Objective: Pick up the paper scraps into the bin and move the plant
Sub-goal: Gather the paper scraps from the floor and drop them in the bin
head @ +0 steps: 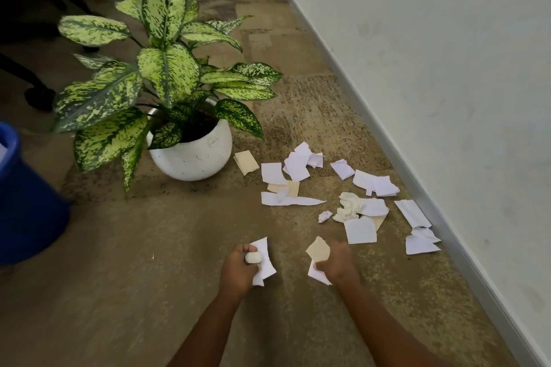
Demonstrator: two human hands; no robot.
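Writing: a faint scrawl on the white pot (190,158), too small to read. No other labels seen.

Left hand (238,270): fingers curled tight, gripping held white scraps (264,259) and a small crumpled wad against the thumb.
Right hand (335,261): blurred, fingers curled, pinching a tan scrap (319,249) with a white piece beneath it. Both hands are low over the floor (149,277).

Loose paper scraps (298,165): scattered on the floor beyond the hands, from just beside the pot across to the skirting (417,173) below the wall (447,68); the outermost pieces lie at the skirting. One crumpled tissue-like piece sits mid-heap.

Plant (167,68): upright in the pot, left of the scraps, leaves overhanging the pot's sides.
Blue bin (26,202): at the left edge, well apart from the heap, bare floor between. Chair bases (38,95) behind the plant.
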